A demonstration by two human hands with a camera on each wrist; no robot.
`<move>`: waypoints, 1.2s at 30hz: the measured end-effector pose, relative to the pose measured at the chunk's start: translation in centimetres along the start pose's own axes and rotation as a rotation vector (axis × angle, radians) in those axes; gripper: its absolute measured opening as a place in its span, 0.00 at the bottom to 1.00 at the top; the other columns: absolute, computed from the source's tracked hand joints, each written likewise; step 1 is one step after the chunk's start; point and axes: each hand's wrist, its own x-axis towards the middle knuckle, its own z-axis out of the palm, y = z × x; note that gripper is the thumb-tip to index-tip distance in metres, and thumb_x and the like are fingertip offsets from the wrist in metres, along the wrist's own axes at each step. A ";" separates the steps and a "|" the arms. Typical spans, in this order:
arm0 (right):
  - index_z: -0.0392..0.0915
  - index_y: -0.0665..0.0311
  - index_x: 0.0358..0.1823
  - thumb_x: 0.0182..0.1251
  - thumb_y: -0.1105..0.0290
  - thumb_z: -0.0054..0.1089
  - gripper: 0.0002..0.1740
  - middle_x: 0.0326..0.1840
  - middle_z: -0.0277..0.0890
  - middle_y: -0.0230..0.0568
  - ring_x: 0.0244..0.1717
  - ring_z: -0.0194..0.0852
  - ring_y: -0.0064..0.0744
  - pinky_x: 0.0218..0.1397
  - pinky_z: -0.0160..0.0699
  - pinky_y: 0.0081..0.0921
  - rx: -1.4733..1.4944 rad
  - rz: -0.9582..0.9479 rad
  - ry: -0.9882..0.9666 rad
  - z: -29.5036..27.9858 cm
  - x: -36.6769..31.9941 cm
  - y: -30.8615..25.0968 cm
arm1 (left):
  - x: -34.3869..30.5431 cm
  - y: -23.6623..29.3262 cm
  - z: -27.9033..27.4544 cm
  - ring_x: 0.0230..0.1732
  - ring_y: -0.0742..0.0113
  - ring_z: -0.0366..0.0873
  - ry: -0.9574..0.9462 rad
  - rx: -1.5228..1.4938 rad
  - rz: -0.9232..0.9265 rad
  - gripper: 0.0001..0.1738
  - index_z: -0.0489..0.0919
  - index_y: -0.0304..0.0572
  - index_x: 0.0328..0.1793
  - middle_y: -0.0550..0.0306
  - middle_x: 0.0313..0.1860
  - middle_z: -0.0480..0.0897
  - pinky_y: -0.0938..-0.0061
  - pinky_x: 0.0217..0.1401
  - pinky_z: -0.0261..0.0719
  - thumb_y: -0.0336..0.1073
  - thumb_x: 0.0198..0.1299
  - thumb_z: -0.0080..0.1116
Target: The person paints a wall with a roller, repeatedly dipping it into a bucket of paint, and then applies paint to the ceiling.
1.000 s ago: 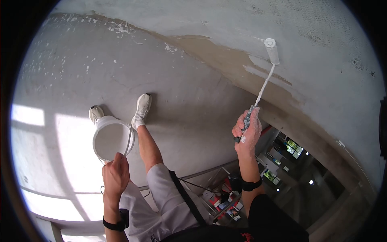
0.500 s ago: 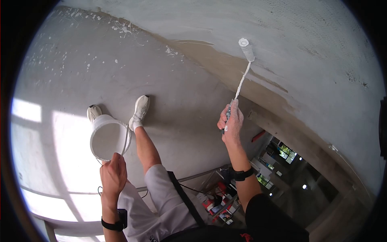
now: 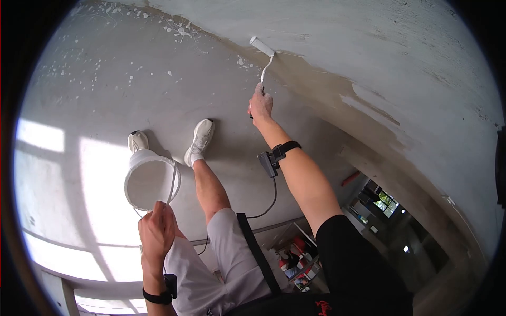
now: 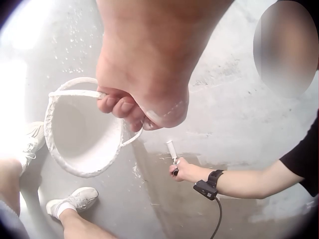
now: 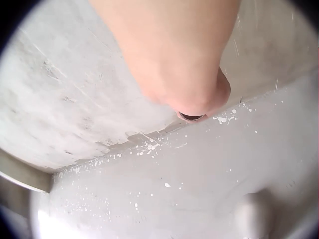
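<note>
My left hand (image 3: 156, 231) grips the bail handle (image 4: 75, 93) of a white bucket (image 3: 141, 155), which hangs in front of the legs with its mouth tilted toward me. Whitish material coats the bucket's inside and rim. With my arm stretched out, my right hand (image 3: 260, 105) holds a paint roller (image 3: 262, 46) by its grip. The roller's sleeve and wire frame are white with paint, and the sleeve lies at the low part of the wall (image 3: 369, 47), near the floor line. In the right wrist view the hand (image 5: 194, 89) hides the roller except for the dark grip end (image 5: 192, 117).
A bare brownish strip (image 3: 316, 79) runs along the wall's foot. White splatters (image 3: 179, 29) dot the grey floor (image 3: 158, 100). Two shoes (image 3: 202, 138) stand beyond the bucket. A railing and red items (image 3: 298, 258) lie behind, near an opening onto a lower level (image 3: 406, 226).
My right hand has carried the roller left and farther out along the wall, down toward the floor line, and the sleeve has turned. The left hand still holds the bucket in about the same place.
</note>
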 end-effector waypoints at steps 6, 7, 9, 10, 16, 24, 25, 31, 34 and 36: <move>0.62 0.58 0.27 0.78 0.45 0.43 0.26 0.15 0.57 0.29 0.11 0.51 0.22 0.13 0.56 0.24 0.097 -0.048 -0.044 -3.3 -3.6 -0.7 | 0.4 0.0 0.3 0.20 0.41 0.75 -0.002 -0.022 -0.003 0.08 0.69 0.36 0.32 0.43 0.16 0.73 0.59 0.23 0.69 0.28 0.65 0.53; 0.62 0.57 0.27 0.78 0.45 0.43 0.26 0.15 0.57 0.28 0.11 0.51 0.21 0.13 0.55 0.24 0.100 -0.074 -0.059 -4.5 -4.8 -1.2 | 0.5 0.0 0.5 0.20 0.41 0.75 0.003 -0.028 -0.007 0.08 0.69 0.36 0.32 0.43 0.16 0.73 0.59 0.23 0.69 0.28 0.65 0.53; 0.63 0.56 0.28 0.78 0.43 0.43 0.26 0.15 0.56 0.26 0.11 0.51 0.20 0.13 0.54 0.23 0.126 -0.095 -0.083 -7.5 -7.1 -1.8 | 0.6 -0.1 0.8 0.20 0.40 0.75 0.005 -0.029 0.036 0.08 0.69 0.36 0.31 0.44 0.16 0.73 0.58 0.23 0.69 0.27 0.64 0.53; 0.64 0.56 0.28 0.78 0.43 0.43 0.26 0.15 0.56 0.26 0.11 0.51 0.20 0.13 0.54 0.23 0.121 -0.104 -0.074 -8.8 -8.3 -2.4 | 0.6 0.0 1.0 0.20 0.40 0.75 0.008 -0.034 0.031 0.08 0.69 0.36 0.31 0.44 0.16 0.73 0.58 0.23 0.69 0.27 0.64 0.53; 0.61 0.56 0.28 0.78 0.43 0.42 0.26 0.14 0.53 0.26 0.10 0.47 0.19 0.13 0.52 0.23 0.148 -0.087 0.012 -12.8 -14.3 -5.8 | 0.6 0.6 1.0 0.20 0.40 0.71 0.005 -0.059 0.022 0.08 0.70 0.38 0.30 0.45 0.16 0.75 0.56 0.34 0.70 0.27 0.63 0.53; 0.62 0.57 0.27 0.78 0.44 0.42 0.26 0.14 0.55 0.27 0.10 0.51 0.21 0.14 0.56 0.24 0.039 -0.071 -0.069 -5.2 -7.9 -4.1 | 0.7 0.6 0.6 0.24 0.35 0.75 -0.028 0.000 0.062 0.05 0.70 0.35 0.33 0.39 0.18 0.75 0.56 0.26 0.72 0.27 0.63 0.52; 0.62 0.58 0.27 0.78 0.45 0.41 0.26 0.14 0.55 0.27 0.11 0.51 0.22 0.14 0.57 0.25 0.028 -0.066 -0.071 -3.5 -6.8 -3.7 | 0.5 0.3 0.6 0.24 0.35 0.75 -0.030 0.003 0.055 0.05 0.70 0.35 0.33 0.39 0.18 0.75 0.56 0.26 0.72 0.27 0.63 0.52; 0.61 0.59 0.27 0.78 0.46 0.41 0.27 0.16 0.55 0.28 0.12 0.51 0.23 0.16 0.59 0.26 0.018 -0.015 0.017 3.4 -4.4 -3.1 | 0.2 -1.1 0.5 0.20 0.39 0.74 -0.001 -0.022 0.010 0.08 0.69 0.37 0.30 0.42 0.16 0.74 0.55 0.23 0.70 0.27 0.62 0.54; 0.61 0.59 0.28 0.78 0.45 0.42 0.26 0.16 0.55 0.28 0.13 0.51 0.23 0.17 0.57 0.26 0.135 -0.062 -0.052 1.6 -6.3 -3.3 | 0.1 -1.7 0.5 0.21 0.38 0.75 -0.004 -0.016 0.005 0.08 0.69 0.37 0.31 0.42 0.17 0.75 0.54 0.26 0.71 0.27 0.63 0.53; 0.61 0.58 0.29 0.78 0.44 0.43 0.26 0.17 0.56 0.28 0.13 0.51 0.22 0.17 0.56 0.25 0.162 -0.077 -0.059 -0.8 -8.4 -3.9 | 0.2 -1.8 0.6 0.21 0.37 0.75 -0.011 -0.020 -0.021 0.08 0.69 0.37 0.31 0.41 0.18 0.75 0.54 0.26 0.72 0.28 0.63 0.53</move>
